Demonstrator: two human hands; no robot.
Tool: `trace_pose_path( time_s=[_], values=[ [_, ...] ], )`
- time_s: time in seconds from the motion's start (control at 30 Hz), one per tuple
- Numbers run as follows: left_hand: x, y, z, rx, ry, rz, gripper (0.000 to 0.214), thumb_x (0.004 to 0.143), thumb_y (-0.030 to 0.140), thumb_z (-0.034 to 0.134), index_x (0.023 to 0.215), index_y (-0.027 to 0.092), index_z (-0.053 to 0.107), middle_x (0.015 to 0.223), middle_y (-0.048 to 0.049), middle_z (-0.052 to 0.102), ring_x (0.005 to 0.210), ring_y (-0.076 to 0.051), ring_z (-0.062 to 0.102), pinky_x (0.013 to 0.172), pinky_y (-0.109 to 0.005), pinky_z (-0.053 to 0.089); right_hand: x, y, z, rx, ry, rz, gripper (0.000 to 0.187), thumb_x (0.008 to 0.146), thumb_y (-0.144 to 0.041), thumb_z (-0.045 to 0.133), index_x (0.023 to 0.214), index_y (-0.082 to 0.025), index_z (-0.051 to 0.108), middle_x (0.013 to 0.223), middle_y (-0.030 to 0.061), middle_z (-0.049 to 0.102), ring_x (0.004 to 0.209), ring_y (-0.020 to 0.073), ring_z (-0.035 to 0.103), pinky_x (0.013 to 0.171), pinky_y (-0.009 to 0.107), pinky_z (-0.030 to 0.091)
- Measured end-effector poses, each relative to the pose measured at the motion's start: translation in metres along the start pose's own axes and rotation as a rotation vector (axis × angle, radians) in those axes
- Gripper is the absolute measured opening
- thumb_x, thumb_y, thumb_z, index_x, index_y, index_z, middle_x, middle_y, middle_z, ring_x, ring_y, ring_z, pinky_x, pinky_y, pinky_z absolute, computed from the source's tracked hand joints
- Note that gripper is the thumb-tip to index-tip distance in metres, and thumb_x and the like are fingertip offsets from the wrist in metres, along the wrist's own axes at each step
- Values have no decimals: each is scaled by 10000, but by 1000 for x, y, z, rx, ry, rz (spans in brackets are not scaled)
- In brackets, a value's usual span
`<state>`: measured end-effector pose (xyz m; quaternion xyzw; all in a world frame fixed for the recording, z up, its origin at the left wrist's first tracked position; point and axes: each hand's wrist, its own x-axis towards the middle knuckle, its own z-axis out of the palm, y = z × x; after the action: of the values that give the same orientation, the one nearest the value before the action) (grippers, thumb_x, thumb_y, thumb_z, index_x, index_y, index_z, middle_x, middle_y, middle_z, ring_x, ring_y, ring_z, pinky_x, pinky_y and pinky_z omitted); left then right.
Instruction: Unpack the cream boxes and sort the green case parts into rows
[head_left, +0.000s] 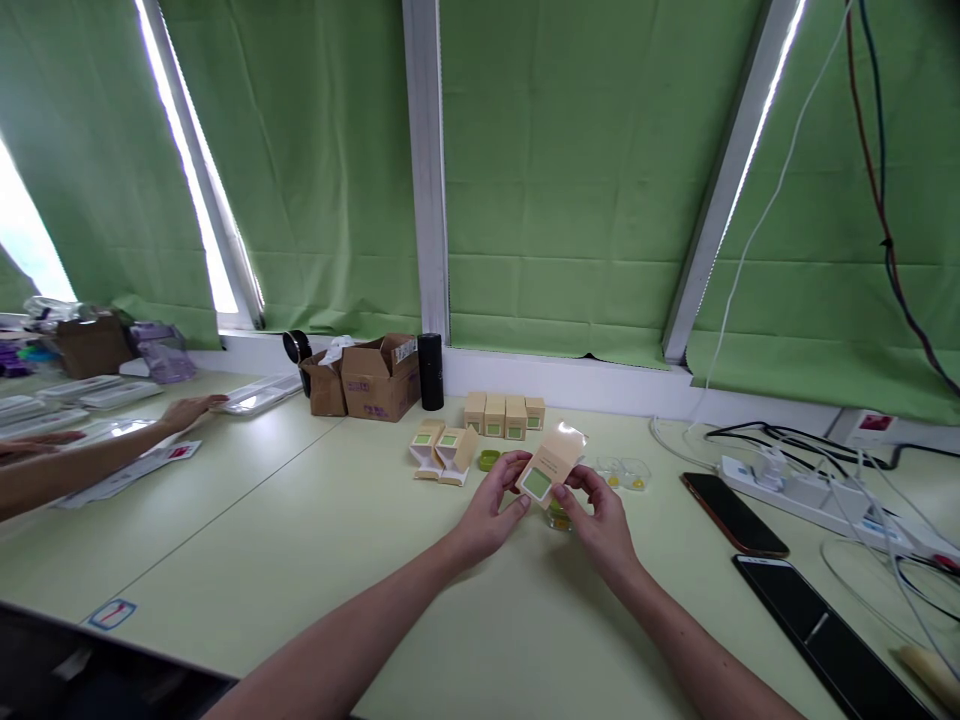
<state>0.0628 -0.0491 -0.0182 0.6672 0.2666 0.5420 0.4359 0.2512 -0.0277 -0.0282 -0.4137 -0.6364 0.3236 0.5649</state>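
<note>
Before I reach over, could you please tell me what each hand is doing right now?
Left hand: closed, holding the beige carton at its left edge.
Right hand: closed, holding the same carton's right side.

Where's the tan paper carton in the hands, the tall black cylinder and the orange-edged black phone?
Tan paper carton (551, 464): head view, middle of its front panel.
Tall black cylinder (430, 372): head view, middle of its side.
Orange-edged black phone (735, 513): head view, middle of its screen.
</note>
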Motion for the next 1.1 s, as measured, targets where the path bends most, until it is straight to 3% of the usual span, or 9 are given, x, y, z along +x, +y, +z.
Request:
trace_pose_path(
  time_s=[0.47,1.1],
  values=[
    [2,2,0,9,29,-4,525,939,445,690,1374,240,479,1406,-156,578,1341,-329,533,1105,-476,423,2,4,1,28,-15,35,464,814,-597,729,1041,-193,694,1020,107,734,955,274,682,868,376,492],
    [2,0,0,16,33,-14,527,885,282,678,1363,258,456,1335,-121,603,1306,-313,557,1068,-457,441,3,-1,2,171,-40,100,534,739,-650,810,981,-188,694,899,99,755,862,260,681,733,349,531]
  ],
)
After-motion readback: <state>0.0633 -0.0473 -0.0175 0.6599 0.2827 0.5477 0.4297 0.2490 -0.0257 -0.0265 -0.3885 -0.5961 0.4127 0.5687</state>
